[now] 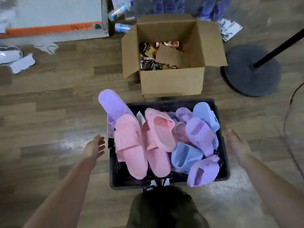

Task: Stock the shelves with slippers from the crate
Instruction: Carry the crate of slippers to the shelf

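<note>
Matt foam-like slippers (130,145) in a black perforated plastic crate (224,163); plain brown cardboard box (172,81) at 12 o'clock; wood-grain floor (57,99), faintly glossy.

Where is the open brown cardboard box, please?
Head view, upper centre: the cardboard box sits just beyond the black plastic slipper crate, left of the round grey stand base.

crate (223,163): black, on floor | slippers (130,145): pink, purple, blue, heaped inside, some overhanging rim
</note>
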`<control>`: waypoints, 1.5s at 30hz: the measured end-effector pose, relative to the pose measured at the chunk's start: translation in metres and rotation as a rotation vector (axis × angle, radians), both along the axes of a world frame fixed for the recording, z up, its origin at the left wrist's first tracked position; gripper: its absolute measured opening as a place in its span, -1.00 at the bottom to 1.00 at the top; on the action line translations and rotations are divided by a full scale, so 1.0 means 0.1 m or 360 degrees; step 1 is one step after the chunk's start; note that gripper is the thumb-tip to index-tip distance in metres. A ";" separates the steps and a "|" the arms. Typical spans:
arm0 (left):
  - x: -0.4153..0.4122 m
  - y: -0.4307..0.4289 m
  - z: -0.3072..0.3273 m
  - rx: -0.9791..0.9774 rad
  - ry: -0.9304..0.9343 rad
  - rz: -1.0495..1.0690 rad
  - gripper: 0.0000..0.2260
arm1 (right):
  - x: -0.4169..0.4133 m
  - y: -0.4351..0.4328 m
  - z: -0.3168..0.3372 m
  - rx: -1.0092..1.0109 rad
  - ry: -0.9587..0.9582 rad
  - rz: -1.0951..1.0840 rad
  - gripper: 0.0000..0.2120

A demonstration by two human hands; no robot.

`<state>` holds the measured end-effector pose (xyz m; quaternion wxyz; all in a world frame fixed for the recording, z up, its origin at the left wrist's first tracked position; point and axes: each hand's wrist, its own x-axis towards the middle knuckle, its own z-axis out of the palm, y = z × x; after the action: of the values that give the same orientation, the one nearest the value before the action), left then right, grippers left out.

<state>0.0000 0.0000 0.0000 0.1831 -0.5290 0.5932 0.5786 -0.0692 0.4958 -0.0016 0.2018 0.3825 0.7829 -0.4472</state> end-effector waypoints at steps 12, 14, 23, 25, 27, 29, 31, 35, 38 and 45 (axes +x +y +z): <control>-0.10 0.23 -0.57 0.0140 0.0152 0.0120 -0.68 | -0.27 0.07 -0.72 -0.0341 0.0244 0.0208 -0.35; -0.08 0.23 -0.61 0.0128 0.0133 0.0144 -0.66 | -0.26 0.09 -0.73 -0.0361 0.0229 0.0221 -0.35; -0.03 0.29 -0.62 0.0147 0.0620 -0.0094 -0.64 | -0.35 0.07 -0.64 -0.0473 0.0222 0.0340 -0.52; -0.03 0.28 -0.56 0.0103 0.0604 -0.0109 -0.64 | -0.35 0.02 -0.52 -0.0488 0.0208 0.0316 -0.51; -0.02 0.28 -0.44 0.0074 0.0549 -0.0057 -0.64 | -0.32 -0.04 -0.34 -0.0527 0.0217 0.0313 -0.54; 0.00 0.27 -0.24 0.0076 0.0538 -0.0072 -0.68 | -0.29 -0.11 -0.09 -0.0533 0.0230 0.0335 -0.59; 0.04 0.23 0.02 0.0044 0.0541 -0.0090 -0.70 | -0.26 -0.19 0.25 -0.0552 0.0224 0.0364 -0.59; 0.20 0.02 0.67 -0.0022 0.0629 -0.0205 -0.67 | -0.23 -0.41 1.14 -0.0550 0.0230 0.0395 -0.63; 0.32 -0.16 1.45 -0.0061 0.0731 -0.0227 -0.64 | -0.21 -0.57 1.92 -0.0590 0.0272 0.0491 -0.62; 0.77 -0.37 3.08 -0.0125 0.0910 -0.0152 -0.55 | -0.11 -0.76 3.29 -0.0706 0.0405 0.0414 -0.44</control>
<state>0.0767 -0.0366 0.3081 0.0148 -0.3226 0.6668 0.6716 -0.0799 0.4198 0.3270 0.2365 0.1662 0.7275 -0.6223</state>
